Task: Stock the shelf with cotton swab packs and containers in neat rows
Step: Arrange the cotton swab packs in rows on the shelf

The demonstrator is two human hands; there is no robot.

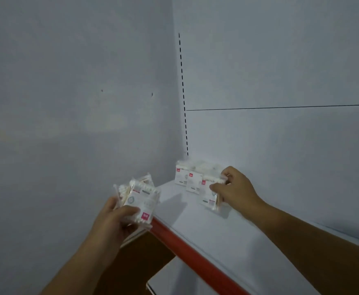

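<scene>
While the white shelf (227, 235) lay bare to the right of its corner, giving room to extend the row, the right hand (236, 188) pinched a swab pack (206, 196) upright just beside two standing packs (183, 177). The left hand (114, 220) gripped a spare bundle (141, 199), probably kept ready, beyond the red front edge (195, 254).

No text can be read. The bundle of clear plastic cotton swab packs (141, 199) gripped by the left hand (119, 222) carries a pink square label (145, 216) and a round teal emblem (131, 200); both are too blurred to read. The two upright clear packs (183, 177) on the white metal shelf (217, 231), and the front pack (207, 194) pinched by the right hand (236, 188), carry similar pink labels with illegible print.
</scene>
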